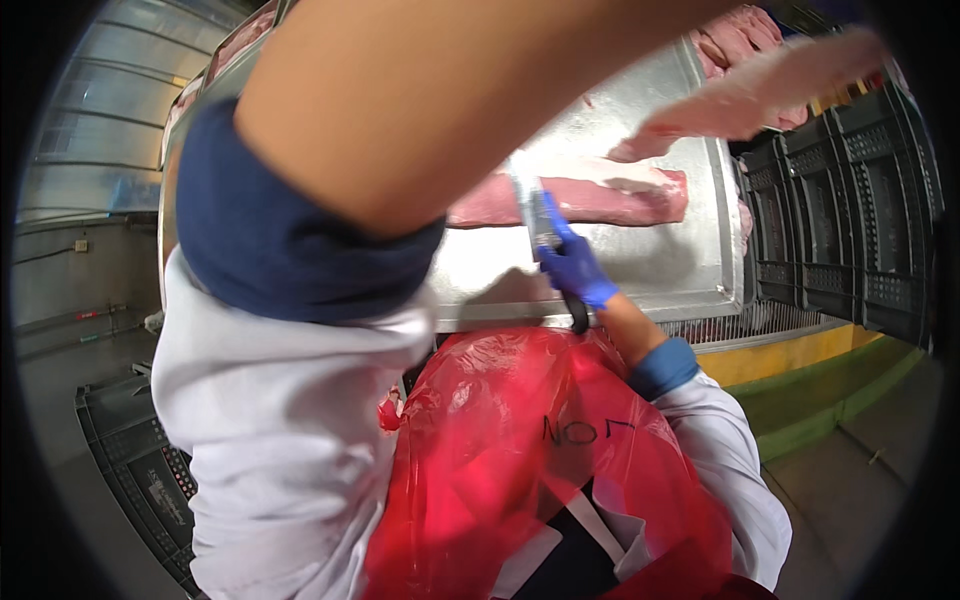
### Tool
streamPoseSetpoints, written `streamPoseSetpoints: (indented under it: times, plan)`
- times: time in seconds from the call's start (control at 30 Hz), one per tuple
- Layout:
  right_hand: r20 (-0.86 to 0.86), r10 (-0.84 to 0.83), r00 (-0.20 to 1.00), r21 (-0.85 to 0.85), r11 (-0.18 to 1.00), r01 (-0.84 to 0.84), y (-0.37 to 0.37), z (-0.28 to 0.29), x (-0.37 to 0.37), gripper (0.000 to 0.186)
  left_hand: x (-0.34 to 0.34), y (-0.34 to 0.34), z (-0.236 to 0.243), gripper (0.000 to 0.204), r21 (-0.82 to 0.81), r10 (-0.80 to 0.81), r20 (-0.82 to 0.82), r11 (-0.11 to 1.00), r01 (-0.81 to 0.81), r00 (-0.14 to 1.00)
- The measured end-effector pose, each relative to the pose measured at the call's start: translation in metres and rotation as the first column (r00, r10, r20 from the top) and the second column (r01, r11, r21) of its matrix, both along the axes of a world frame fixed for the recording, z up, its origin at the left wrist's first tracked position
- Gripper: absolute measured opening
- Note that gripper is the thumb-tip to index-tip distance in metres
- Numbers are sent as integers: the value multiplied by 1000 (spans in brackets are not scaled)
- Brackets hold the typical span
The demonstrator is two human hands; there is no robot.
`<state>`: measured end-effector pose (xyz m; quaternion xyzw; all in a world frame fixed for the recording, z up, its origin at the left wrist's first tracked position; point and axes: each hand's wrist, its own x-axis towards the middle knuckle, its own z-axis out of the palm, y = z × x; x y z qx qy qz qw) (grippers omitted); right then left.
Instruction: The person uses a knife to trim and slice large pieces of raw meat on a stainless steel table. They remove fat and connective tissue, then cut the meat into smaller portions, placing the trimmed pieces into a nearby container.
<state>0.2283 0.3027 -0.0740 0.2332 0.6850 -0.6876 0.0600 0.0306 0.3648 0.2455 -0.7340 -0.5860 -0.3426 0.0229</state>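
Note:
My right hand point(575, 265), in a blue glove, is closed around a knife point(529, 205) at the near side of a metal tray point(680, 275). Its blade points away from me and crosses in front of a long pink loin of meat point(620, 203) that lies across the tray. My bare left forearm point(450, 90) sweeps over the upper left of the view and hides part of the tray and loin. The left hand itself is beyond the upper edge. At the upper right, a pale, motion-blurred strip of meat or fat point(755, 95) hangs above the tray's far right corner.
More pink meat point(735, 40) is piled beyond the tray at the far right. Black perforated crates point(850, 200) stand on the right, beside a yellow ledge point(790, 355). Another black crate point(130, 470) is low on the left. A red plastic apron point(520, 430) covers my front.

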Motion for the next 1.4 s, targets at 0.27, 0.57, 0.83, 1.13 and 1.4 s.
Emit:
streamPoseSetpoints:
  times: [0.27, 0.57, 0.83, 1.13, 1.4]
  plan:
    - [-96, -532, 841, 141, 829, 541, 151, -10, 110, 81, -45, 92, -132, 77, -154, 159, -141, 971, -181, 977]
    - [233, -333, 914, 339, 908, 245, 201, 19, 74, 79, -27, -173, -334, 98, -742, 462, -179, 516, -427, 869]
    - [209, -327, 922, 59, 945, 322, 185, 21, 84, 80, 52, -180, -335, 86, -712, 624, -60, 520, -472, 779]
    - [246, -315, 917, 255, 933, 253, 167, 32, 71, 80, 59, -180, -336, 76, -665, 598, -44, 580, -470, 800]
    - [226, -284, 932, -70, 949, 307, 123, 54, 87, 82, 71, -183, -337, 68, -645, 573, -35, 613, -456, 819]
